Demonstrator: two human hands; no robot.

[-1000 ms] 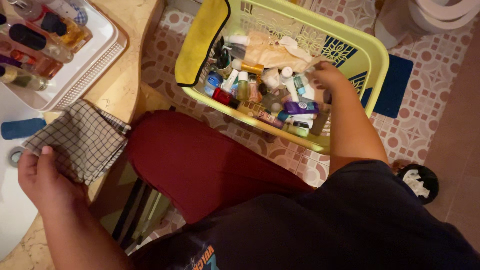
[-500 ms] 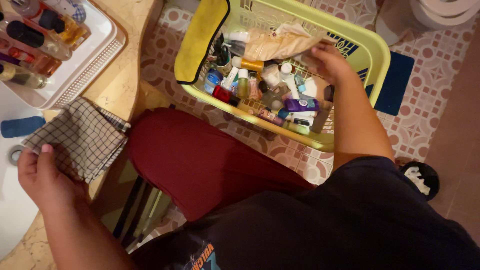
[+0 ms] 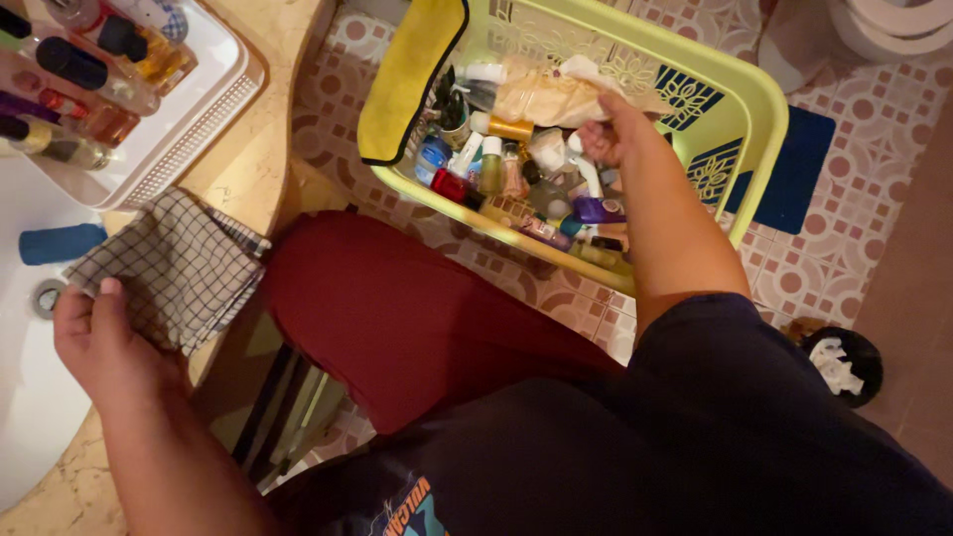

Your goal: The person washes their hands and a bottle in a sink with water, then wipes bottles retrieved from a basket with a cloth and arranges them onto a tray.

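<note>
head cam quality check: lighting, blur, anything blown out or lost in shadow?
Head view: warm, dim yellowish light; white sink at the left edge is brightest but not clipped; right hand in the yellow basket looks slightly soft; left hand on the checked cloth is sharp; dark shirt loses detail in shadow.
</note>
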